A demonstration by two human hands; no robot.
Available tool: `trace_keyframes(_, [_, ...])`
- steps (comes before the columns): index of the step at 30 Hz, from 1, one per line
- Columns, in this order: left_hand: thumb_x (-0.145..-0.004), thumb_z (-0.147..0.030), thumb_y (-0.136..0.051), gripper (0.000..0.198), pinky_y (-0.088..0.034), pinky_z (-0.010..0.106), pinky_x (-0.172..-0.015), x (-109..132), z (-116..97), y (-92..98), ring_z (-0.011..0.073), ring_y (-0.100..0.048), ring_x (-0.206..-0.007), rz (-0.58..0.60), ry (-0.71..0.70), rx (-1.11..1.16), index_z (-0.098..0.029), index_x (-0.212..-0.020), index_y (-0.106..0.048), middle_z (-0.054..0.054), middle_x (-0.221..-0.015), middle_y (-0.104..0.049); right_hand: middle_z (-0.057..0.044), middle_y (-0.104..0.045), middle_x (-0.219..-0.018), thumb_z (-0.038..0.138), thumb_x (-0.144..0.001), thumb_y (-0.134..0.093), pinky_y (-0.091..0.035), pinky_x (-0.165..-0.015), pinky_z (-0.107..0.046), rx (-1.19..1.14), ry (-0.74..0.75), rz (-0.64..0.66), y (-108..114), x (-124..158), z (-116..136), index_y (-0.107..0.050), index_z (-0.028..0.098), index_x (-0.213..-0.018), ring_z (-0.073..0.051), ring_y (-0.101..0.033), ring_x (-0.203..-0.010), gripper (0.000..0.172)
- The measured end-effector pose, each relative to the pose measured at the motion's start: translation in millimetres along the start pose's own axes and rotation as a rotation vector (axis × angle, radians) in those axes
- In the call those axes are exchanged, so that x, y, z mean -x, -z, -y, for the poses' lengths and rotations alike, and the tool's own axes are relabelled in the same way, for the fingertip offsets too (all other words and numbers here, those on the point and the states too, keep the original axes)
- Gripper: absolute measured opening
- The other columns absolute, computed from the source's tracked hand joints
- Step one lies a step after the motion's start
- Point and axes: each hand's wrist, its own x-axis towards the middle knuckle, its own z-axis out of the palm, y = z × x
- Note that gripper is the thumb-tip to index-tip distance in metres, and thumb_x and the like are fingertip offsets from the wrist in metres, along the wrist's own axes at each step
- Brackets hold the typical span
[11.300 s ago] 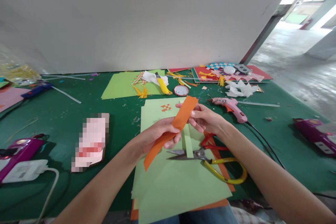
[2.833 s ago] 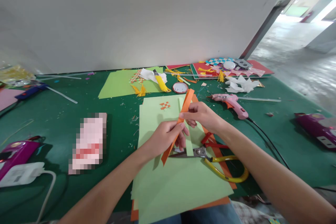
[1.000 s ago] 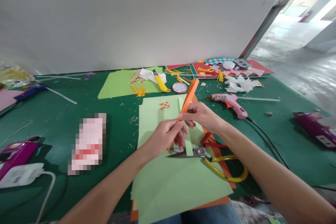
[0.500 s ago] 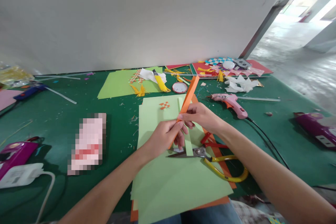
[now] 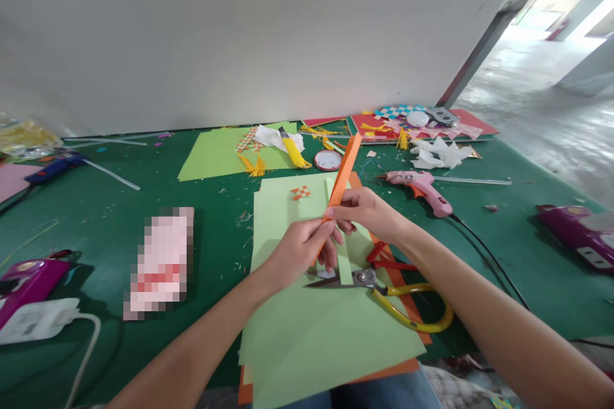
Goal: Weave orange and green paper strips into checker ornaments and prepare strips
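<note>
An orange paper strip (image 5: 346,169) slants upward between my hands, pinched near its lower part. My left hand (image 5: 304,246) closes thumb and fingers on its lower end. Just above, my right hand (image 5: 362,211) grips the same strip. Behind my fingers a pale green paper strip (image 5: 344,265) runs down across the blades of yellow-handled scissors (image 5: 407,303). Under all this lies a stack of light green paper sheets (image 5: 330,339), with orange sheets at its edges. A small woven orange-and-white piece (image 5: 301,192) rests on the stack beyond my left hand.
A pink glue gun (image 5: 425,188) with a cord lies to the right, red handles (image 5: 391,262) nearer. A yellow cutter (image 5: 295,150), a round lid (image 5: 328,160) and yellow tassels (image 5: 254,166) sit toward the wall. At left are a pixelated pink object (image 5: 160,268) and a white plug (image 5: 41,321).
The orange strip's top end has tilted slightly to the left. Both hands keep nearly the same place and grip.
</note>
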Motion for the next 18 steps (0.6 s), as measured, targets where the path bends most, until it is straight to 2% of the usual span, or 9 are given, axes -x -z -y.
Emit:
trace_keyframes(4, [-0.093, -0.043, -0.043, 0.034, -0.046, 0.023, -0.054, -0.7, -1.2, -0.9, 0.0113, -0.056, -0.048, -0.014, 0.007, -0.002, -0.014, -0.080, -0.057, 0.000, -0.055, -0.061, 0.004, -0.049, -0.047, 0.041, -0.074, -0.069, -0.035, -0.046, -0.023, 0.005, 0.012, 0.017, 0.7, 0.5, -0.6, -0.061, 0.014, -0.063, -0.007, -0.044, -0.045, 0.031])
trace_keyframes(13, [-0.094, -0.040, -0.042, 0.031, -0.046, 0.022, -0.056, -0.3, -1.4, 0.2, 0.0107, -0.056, -0.049, -0.001, -0.015, -0.018, -0.015, -0.081, -0.057, -0.001, -0.055, -0.060, 0.004, -0.050, -0.047, 0.039, -0.076, -0.067, -0.034, -0.046, -0.023, 0.029, 0.015, -0.060, 3.2, 1.5, 2.0, -0.057, 0.015, -0.061, -0.007, -0.045, -0.044, 0.030])
trace_keyframes(18, [-0.094, -0.040, -0.043, 0.032, -0.046, 0.022, -0.055, -0.1, -0.4, -0.4, 0.0111, -0.055, -0.049, -0.025, -0.029, -0.025, -0.015, -0.081, -0.058, -0.001, -0.054, -0.059, 0.004, -0.050, -0.048, 0.042, -0.076, -0.068, -0.034, -0.046, -0.023, 0.016, 0.015, 0.009, 1.5, 0.5, -1.3, -0.059, 0.014, -0.064, -0.007, -0.044, -0.044, 0.031])
